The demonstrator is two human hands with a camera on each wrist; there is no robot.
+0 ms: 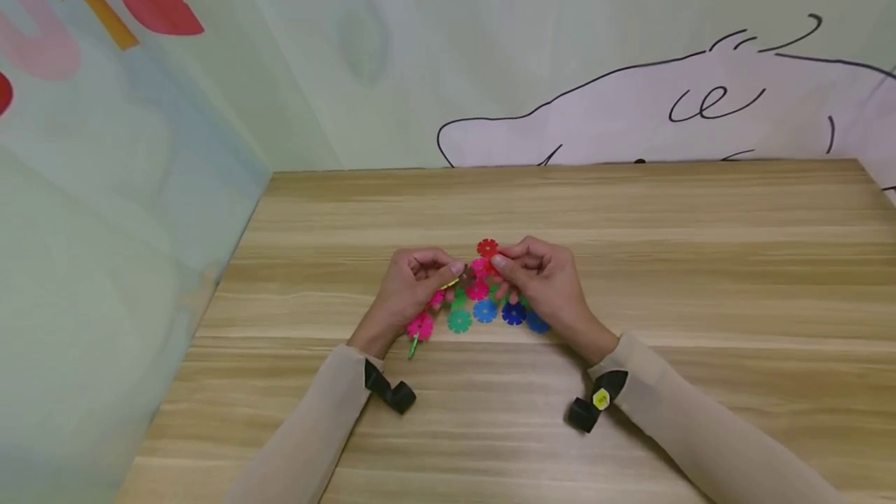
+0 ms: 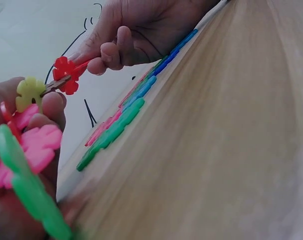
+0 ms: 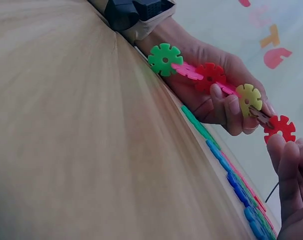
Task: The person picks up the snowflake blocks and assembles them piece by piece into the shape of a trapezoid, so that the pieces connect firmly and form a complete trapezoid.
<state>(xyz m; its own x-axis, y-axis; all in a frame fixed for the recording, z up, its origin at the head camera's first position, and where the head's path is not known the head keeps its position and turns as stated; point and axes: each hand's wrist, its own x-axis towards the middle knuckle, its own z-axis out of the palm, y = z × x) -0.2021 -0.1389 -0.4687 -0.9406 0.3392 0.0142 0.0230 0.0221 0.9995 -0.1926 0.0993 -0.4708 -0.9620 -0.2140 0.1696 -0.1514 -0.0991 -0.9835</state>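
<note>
Linked slotted plastic discs hang from my left hand (image 1: 413,286), which pinches the chain near its yellow disc (image 3: 249,100). The chain runs from a green disc (image 3: 165,59) through pink and red discs to yellow, then a brown disc (image 3: 261,117) and a red disc (image 3: 280,129). My right hand (image 1: 549,282) pinches a red piece (image 2: 82,65) that appears edge-on beside that red disc; whether the two are joined I cannot tell. Both hands are above the table, close together. Between them in the head view, loose discs lie partly hidden by fingers.
Loose discs on the wooden table (image 1: 476,426) include a green disc (image 1: 459,321), a light blue disc (image 1: 484,311), a dark blue disc (image 1: 513,313) and a pink disc (image 1: 478,289). A printed wall (image 1: 392,61) rises behind the table's far edge.
</note>
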